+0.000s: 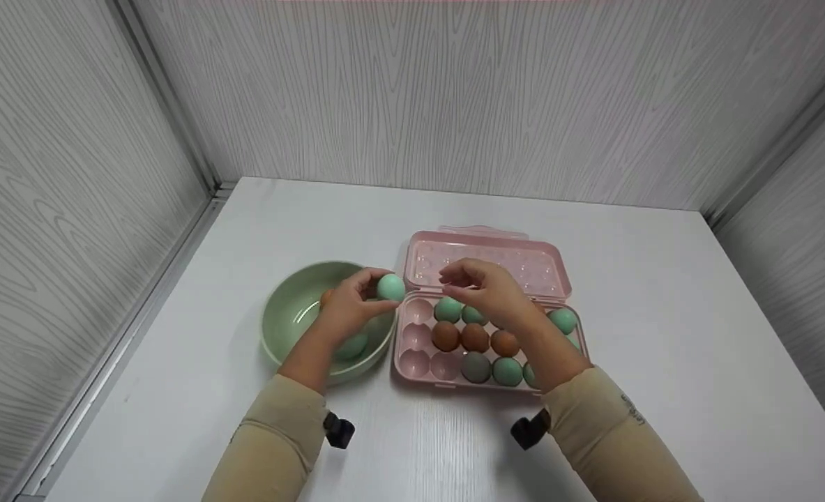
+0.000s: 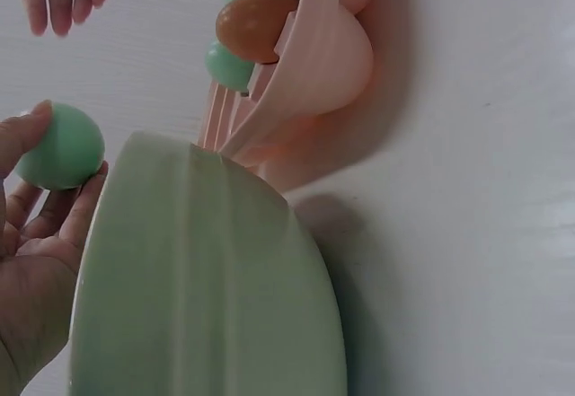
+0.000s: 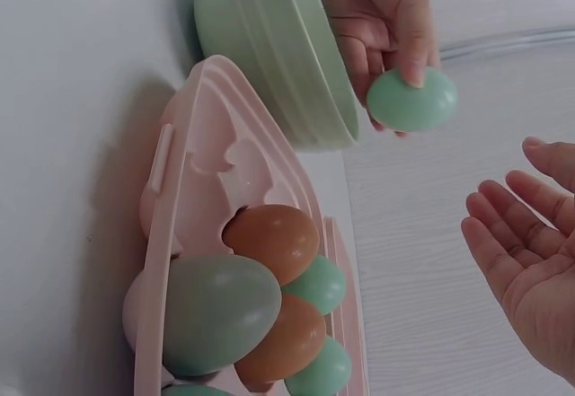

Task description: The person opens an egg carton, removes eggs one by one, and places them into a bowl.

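Observation:
A green egg (image 1: 391,287) is pinched between the thumb and fingers of my left hand (image 1: 348,304), over the right rim of the green bowl (image 1: 276,335). In the right wrist view the held egg (image 3: 412,100) lies sideways, thumb on top. My right hand (image 1: 490,289) holds nothing, fingers loosely bent, above the pink egg carton (image 1: 414,339). Brown eggs (image 1: 475,337), green eggs (image 1: 508,371) and a grey-green egg (image 1: 476,367) sit in its cups. Several cups at its left end hold no egg. My right forearm hides part of the carton.
Behind the egg cups lies the carton's opened pink lid (image 1: 489,261). Inside the bowl are another green egg (image 1: 351,346) and a brown egg (image 1: 326,298), partly covered by my left hand. Pale wood-grain walls (image 1: 440,97) enclose the white table (image 1: 663,335) at the back and sides.

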Tool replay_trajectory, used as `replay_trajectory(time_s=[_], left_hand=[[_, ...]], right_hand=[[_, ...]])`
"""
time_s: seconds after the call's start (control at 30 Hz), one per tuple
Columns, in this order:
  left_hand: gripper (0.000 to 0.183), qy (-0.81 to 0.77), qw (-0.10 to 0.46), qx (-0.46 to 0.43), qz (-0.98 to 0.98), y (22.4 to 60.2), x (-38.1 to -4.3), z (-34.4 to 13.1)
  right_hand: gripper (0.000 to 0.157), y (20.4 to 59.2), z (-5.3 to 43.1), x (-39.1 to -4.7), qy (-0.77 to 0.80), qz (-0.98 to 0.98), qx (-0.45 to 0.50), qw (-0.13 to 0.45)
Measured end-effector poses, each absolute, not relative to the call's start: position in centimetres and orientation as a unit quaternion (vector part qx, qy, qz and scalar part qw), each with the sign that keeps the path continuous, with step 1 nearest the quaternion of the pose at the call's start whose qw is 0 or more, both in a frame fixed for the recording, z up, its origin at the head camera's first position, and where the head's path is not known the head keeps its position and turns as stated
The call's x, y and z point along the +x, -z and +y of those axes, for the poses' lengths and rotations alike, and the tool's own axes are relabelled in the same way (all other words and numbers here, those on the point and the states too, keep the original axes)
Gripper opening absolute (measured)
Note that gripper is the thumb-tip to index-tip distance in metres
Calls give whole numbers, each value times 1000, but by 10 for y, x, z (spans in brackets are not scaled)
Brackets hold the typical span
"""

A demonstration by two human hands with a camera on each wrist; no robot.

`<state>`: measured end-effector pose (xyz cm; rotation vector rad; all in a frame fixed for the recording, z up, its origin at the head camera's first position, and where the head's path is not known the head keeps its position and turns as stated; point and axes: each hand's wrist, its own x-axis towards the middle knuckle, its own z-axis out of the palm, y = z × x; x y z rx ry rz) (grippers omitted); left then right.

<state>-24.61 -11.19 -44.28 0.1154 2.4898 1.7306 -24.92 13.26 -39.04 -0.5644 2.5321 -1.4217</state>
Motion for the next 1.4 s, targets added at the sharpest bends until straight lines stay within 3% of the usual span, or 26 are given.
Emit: replay_trajectory(time_s=[0.4,0.7,1.4], left_hand=[[40,-514,53,18,856,458,-245,-122],[40,-542,94,28,835,468,-245,-125],[39,-495,130,47,858,473,-244,-131]], right_hand=[[19,393,135,-250,477,853,-194,89],[21,393,133,-250,480,849,-199,95],[17,399,132,-250,464,855,-215,84]])
